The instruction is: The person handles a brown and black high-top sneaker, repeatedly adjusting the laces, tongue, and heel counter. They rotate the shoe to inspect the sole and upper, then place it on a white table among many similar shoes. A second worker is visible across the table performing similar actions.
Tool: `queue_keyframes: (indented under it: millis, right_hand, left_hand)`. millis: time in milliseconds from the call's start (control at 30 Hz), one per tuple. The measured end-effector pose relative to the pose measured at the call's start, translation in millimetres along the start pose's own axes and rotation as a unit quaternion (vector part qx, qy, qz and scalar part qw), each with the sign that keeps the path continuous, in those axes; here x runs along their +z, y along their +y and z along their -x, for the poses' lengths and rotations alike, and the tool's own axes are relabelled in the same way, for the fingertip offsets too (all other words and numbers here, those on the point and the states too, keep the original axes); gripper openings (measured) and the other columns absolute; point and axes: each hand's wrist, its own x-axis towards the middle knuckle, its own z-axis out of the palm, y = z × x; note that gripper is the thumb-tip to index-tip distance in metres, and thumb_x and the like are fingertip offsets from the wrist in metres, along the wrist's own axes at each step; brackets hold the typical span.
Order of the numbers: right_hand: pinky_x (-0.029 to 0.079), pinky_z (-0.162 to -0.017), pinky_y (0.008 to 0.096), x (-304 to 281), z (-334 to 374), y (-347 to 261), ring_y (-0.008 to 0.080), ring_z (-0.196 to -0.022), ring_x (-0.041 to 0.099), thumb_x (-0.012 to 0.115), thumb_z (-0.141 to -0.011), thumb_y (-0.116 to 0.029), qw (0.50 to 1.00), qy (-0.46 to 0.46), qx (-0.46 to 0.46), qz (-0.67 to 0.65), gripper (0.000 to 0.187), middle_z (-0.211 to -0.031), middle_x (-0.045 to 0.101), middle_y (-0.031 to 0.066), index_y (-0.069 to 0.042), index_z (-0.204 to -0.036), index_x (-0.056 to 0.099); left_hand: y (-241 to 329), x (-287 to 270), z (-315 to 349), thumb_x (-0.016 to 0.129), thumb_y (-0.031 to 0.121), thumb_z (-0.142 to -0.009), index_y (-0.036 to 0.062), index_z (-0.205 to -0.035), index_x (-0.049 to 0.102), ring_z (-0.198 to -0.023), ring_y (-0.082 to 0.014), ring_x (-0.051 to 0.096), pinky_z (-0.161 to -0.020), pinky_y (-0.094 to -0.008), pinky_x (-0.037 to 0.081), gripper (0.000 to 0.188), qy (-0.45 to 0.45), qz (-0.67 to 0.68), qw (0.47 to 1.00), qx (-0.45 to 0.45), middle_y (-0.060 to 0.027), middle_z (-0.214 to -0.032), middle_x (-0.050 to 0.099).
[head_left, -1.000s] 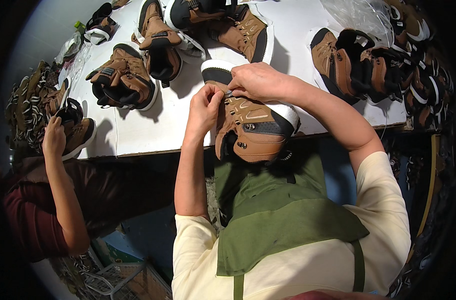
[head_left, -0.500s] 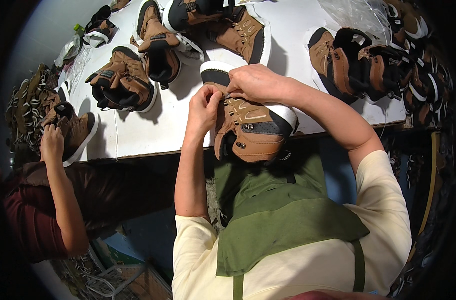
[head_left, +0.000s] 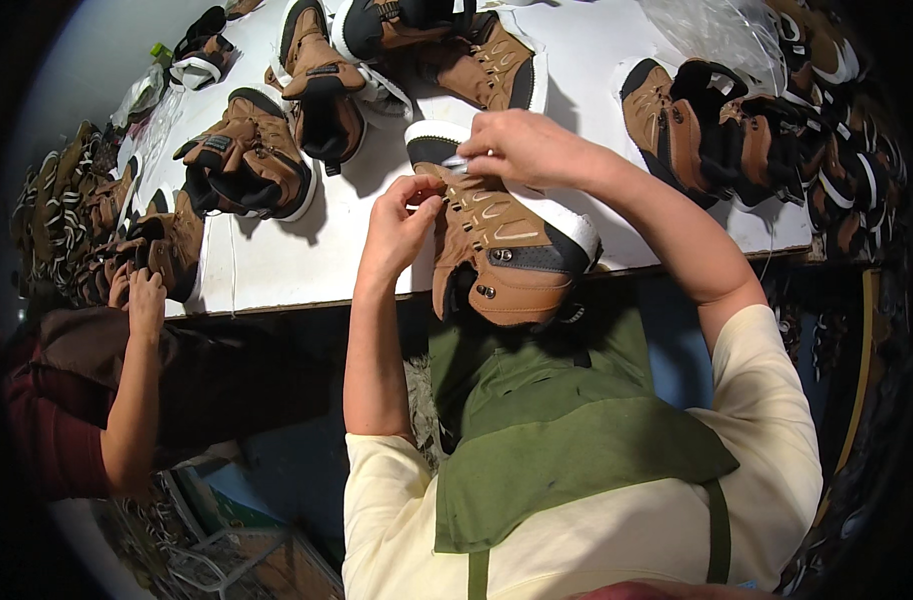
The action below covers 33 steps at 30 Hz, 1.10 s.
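Observation:
A brown hiking boot (head_left: 517,255) with black trim and a white sole rests on its side at the table's front edge, toe pointing away from me. My right hand (head_left: 522,150) lies across its toe end, thumb and fingers pinched on a small pale thing (head_left: 455,161), too small to name. Beside the boot's lace loops is my left hand (head_left: 405,218), its thumb and curved forefinger apart, the forefinger's tip at the boot's upper. I cannot make out anything between them.
Several similar boots (head_left: 252,160) stand on the white table (head_left: 362,240) to the left and beyond. More boots (head_left: 682,130) and clear plastic (head_left: 717,35) are on the right. At the left, a co-worker's hands (head_left: 145,292) are at another boot.
My right hand has lifted slightly, with the pale thing now showing at its fingertips. My left thumb and forefinger have parted. The co-worker's hands and boot have shifted.

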Motion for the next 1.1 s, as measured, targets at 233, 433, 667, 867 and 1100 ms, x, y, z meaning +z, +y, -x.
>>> queue_keyframes:
  millis: [233,433,667,867,1100]
  right_hand:
    - [0.049,-0.081,0.0393,-0.3,4.9,8.9,0.0332,-0.093,0.062,0.064,-0.086,-0.023,0.997,0.051,0.004,-0.056,0.027,-0.098,0.063,0.0168,-0.003,-0.103,0.069]
    - [0.049,-0.079,0.0428,4.8,8.5,5.9,0.0353,-0.09,0.062,0.062,-0.086,-0.024,1.0,0.017,0.014,-0.02,0.023,-0.094,0.063,0.0185,-0.006,-0.097,0.07]
    - [0.05,-0.077,0.0438,10.3,10.7,3.8,0.0358,-0.087,0.063,0.062,-0.086,-0.023,1.0,0.022,0.005,-0.008,0.021,-0.088,0.064,0.0184,-0.005,-0.094,0.07]
    - [0.051,-0.073,0.0423,8.7,12.1,-0.1,0.0339,-0.084,0.064,0.064,-0.085,-0.023,1.0,0.0,-0.002,0.027,0.021,-0.086,0.064,0.0165,-0.007,-0.096,0.071]
    - [0.05,-0.072,0.0394,8.2,7.1,-3.4,0.0295,-0.085,0.062,0.065,-0.084,-0.024,0.997,-0.045,-0.018,0.06,0.023,-0.088,0.061,0.0108,-0.008,-0.1,0.07]
  left_hand:
    - [11.1,4.8,-2.5,0.064,0.002,-0.08,-0.0041,-0.102,0.065,-0.077,-0.0107,0.055,-0.072,-0.025,0.048,0.023,-0.011,-0.104,0.994,0.031,-0.0039,-0.09,0.062]
    - [22.3,8.9,-3.8,0.065,0.001,-0.08,-0.0032,-0.096,0.065,-0.076,-0.0146,0.057,-0.069,-0.0276,0.049,0.016,-0.002,-0.175,0.982,0.065,-0.0074,-0.088,0.06]
    - [30.5,7.4,-6.4,0.065,0.003,-0.082,-0.0034,-0.092,0.063,-0.073,-0.0196,0.058,-0.066,-0.0303,0.048,0.013,-0.024,-0.25,0.963,0.097,-0.0112,-0.085,0.059]
    - [23.4,9.2,-3.0,0.06,0.005,-0.087,-0.0034,-0.089,0.054,-0.069,-0.0196,0.05,-0.063,-0.0302,0.042,0.011,-0.008,-0.231,0.97,0.075,-0.0113,-0.081,0.053]
    - [26.4,11.6,-1.6,0.059,0.004,-0.088,-0.0038,-0.088,0.053,-0.068,-0.0214,0.05,-0.063,-0.0315,0.043,0.009,0.003,-0.223,0.971,0.08,-0.0129,-0.081,0.053]
